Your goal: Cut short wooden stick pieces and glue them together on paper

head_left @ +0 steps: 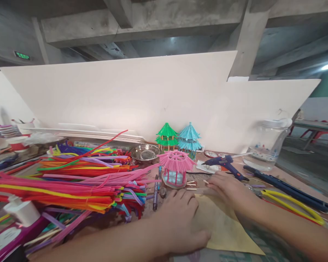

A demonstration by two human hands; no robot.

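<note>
My left hand [180, 222] lies palm down on a yellowish sheet of paper [229, 233], its thumb spread away from the bent fingers. At the sheet's far edge is my right hand [225, 187], with the fingers close together and the thumb mostly hidden. The pale tip of a small wooden stick [205, 181] shows at its fingertips and seems pinched there. Several short sticks [191, 183] lie just left of it. Beyond my hands stands a small pavilion with a pink roof [177, 162].
Bundles of coloured pipe cleaners [93, 189] fill the left side. Behind are a green pavilion [166, 136], a blue pavilion [189, 138] and a metal bowl [144, 153]. On the right lie a glue gun [226, 164], a dark long-handled tool [287, 187] and a clear jar [268, 145].
</note>
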